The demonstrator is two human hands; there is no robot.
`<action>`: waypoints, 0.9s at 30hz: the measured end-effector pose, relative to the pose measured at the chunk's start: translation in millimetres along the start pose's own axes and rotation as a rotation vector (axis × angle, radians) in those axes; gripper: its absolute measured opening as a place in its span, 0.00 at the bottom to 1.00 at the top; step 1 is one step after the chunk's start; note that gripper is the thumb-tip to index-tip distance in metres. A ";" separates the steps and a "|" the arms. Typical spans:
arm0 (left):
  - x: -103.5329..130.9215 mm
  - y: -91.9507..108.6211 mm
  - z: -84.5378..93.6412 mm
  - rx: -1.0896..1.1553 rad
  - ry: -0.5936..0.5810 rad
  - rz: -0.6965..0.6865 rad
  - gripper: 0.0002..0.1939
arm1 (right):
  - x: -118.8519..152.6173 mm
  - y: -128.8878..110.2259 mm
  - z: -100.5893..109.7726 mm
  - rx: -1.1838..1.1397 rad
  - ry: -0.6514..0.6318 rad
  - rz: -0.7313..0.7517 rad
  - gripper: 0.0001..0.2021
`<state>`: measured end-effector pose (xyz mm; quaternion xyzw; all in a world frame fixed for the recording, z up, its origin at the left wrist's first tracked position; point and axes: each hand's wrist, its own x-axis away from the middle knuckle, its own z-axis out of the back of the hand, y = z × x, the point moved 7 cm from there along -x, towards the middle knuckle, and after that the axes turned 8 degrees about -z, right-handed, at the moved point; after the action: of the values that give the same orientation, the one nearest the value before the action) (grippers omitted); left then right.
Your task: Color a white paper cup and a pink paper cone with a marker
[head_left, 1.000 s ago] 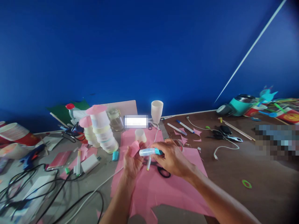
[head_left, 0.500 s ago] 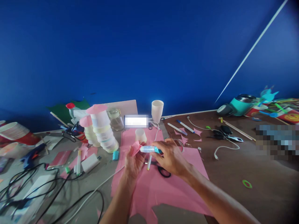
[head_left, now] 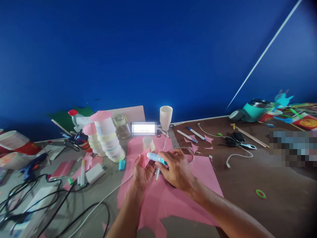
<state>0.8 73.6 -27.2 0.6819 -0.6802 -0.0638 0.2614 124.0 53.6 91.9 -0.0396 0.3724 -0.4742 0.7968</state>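
A small piece of pink paper (head_left: pixel 145 156) is held in my left hand (head_left: pixel 142 173), pinched between thumb and fingers. My right hand (head_left: pixel 177 168) grips a clear-and-blue glue tube (head_left: pixel 155 157), whose pale end touches or nearly touches the paper. Both hands are over a large pink sheet (head_left: pixel 195 198) with cut edges. Just beyond them stands a small white cup (head_left: pixel 148 144). A white marker (head_left: pixel 157 174) lies under the hands. Black scissors are mostly hidden beneath my right hand.
Stacked white cups with pink tops (head_left: pixel 109 138) and a glass jar (head_left: pixel 121 126) stand left of centre. A taller white cup (head_left: pixel 165 117) is near the wall. Cables (head_left: pixel 99 201) lie at left; markers (head_left: pixel 196 133) and pink scraps lie at right.
The glue tube has tilted and shifted slightly left over the pink paper. My right hand has moved a little left and down, covering more of the scissors. The view has shifted slightly.
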 end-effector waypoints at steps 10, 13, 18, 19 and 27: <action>2.4 -3.4 -6.0 0.009 0.076 0.012 0.17 | -1.9 2.2 11.2 0.071 0.118 0.013 0.06; 2.1 -6.3 -1.0 -0.010 0.071 0.041 0.18 | -3.3 4.3 17.4 0.069 0.159 0.003 0.06; -0.2 -2.2 6.7 -0.015 0.116 -0.003 0.20 | -4.5 1.7 27.2 0.024 0.172 0.014 0.06; -0.6 -1.6 7.1 -0.011 0.123 -0.006 0.21 | -4.4 1.0 28.4 0.008 0.169 0.016 0.06; 0.1 1.7 7.4 0.022 0.159 -0.011 0.15 | -11.0 23.3 24.1 -0.158 0.133 -0.131 0.07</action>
<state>-4.0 71.7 -32.8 0.6915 -0.6541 -0.0034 0.3064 153.2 68.0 105.7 -0.0951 0.4572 -0.4958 0.7321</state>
